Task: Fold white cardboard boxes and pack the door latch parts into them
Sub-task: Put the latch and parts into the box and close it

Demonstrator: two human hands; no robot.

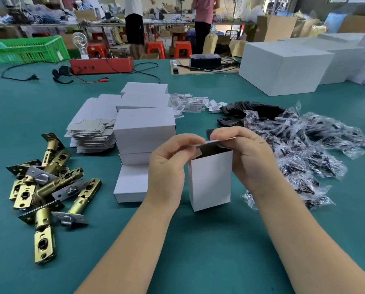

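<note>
A small white cardboard box (210, 181) stands upright on the green table (198, 251), its top end open and dark inside. My left hand (168, 164) and my right hand (247, 153) both pinch the box's top flap from either side. Brass door latches (48, 187) lie in a loose heap at the left. Folded white boxes (144, 128) are stacked just behind my left hand, with a pile of flat box blanks (90, 130) beside them.
Clear bags of dark screws (304, 145) spread out on the right. Black plates (251, 110) and small white plastic pieces (192, 102) lie behind. Large white cartons (283, 68) stand at the back right, a red tool case (102, 65) and cables at the back left.
</note>
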